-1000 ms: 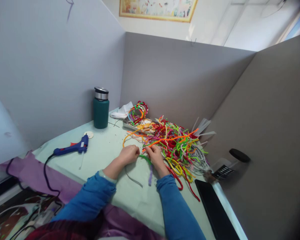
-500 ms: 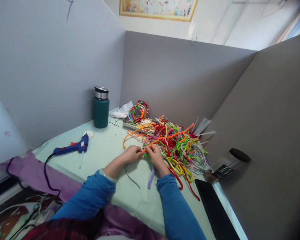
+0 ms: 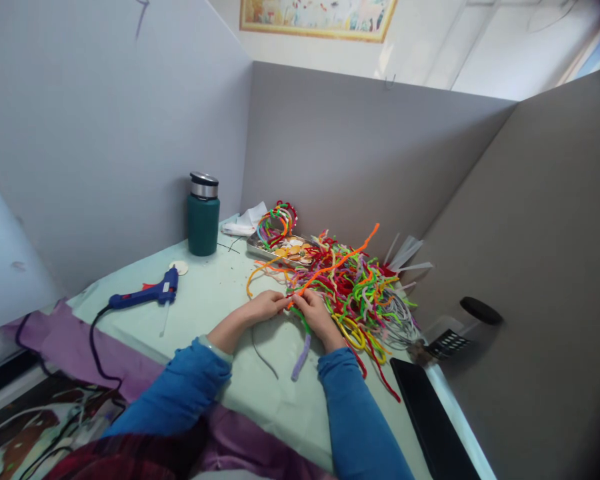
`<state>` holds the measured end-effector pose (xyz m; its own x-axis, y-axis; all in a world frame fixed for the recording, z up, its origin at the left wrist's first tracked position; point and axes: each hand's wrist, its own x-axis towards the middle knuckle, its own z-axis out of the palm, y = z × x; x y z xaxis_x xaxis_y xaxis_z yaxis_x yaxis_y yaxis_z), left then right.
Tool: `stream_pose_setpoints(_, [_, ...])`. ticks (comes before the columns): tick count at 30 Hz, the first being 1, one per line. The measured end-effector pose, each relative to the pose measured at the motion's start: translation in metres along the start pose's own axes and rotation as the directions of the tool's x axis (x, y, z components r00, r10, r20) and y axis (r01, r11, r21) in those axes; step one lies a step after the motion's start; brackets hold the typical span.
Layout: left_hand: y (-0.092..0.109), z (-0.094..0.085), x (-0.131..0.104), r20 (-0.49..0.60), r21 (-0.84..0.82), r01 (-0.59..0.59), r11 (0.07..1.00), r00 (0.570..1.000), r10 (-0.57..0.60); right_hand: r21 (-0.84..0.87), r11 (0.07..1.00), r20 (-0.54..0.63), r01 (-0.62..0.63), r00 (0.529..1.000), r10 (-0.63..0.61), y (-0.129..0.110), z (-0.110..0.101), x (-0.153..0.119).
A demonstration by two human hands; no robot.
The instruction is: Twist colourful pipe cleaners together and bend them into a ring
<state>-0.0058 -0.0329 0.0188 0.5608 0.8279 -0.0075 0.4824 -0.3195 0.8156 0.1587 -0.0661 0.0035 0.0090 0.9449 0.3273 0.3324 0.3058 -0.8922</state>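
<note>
Over the table my left hand (image 3: pixel 269 305) and my right hand (image 3: pixel 314 313) meet, fingers pinched close together. Both grip the lower end of an orange pipe cleaner (image 3: pixel 337 262), whose free end slants up to the right. A purple pipe cleaner (image 3: pixel 301 358) and a green piece (image 3: pixel 303 319) hang or lie just below my right hand; whether they are joined to the orange one is hidden. Beneath my left hand a thin grey strand (image 3: pixel 264 360) lies on the table. A tangled heap of coloured pipe cleaners (image 3: pixel 353 287) spreads behind and right of my hands.
A metal tray (image 3: pixel 265 252) with small discs stands at the back, a bundle of bent pipe cleaners (image 3: pixel 280 223) on it. To the left are a green bottle (image 3: pixel 203 223) and a blue glue gun (image 3: pixel 145 295) with its cord. A black flat object (image 3: pixel 427 413) lies at right.
The free end of the orange pipe cleaner has swung upward and slightly left. My hands have shifted a little; the purple pipe cleaner has tilted slightly.
</note>
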Motion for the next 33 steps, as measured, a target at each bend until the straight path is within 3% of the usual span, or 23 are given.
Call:
stream_pose_setpoints(5, [0.003,-0.002,-0.003,0.024,0.031,-0.069,0.997,0.997,0.068,-0.011,1.000,0.015,0.023,1.000,-0.023,0.002,0.002,0.001])
stream_pose_setpoints(28, [-0.011,0.003,0.006,0.006,-0.047,-0.060,0.997,0.998,0.060,-0.020,1.000,-0.022,0.002,1.000,-0.003,-0.002,0.003,0.000])
stream_pose_setpoints(33, [-0.009,0.002,0.005,0.054,-0.102,-0.039,0.994,0.998,0.045,0.039,0.999,-0.039,-0.019,0.999,0.021,-0.003,0.002,0.000])
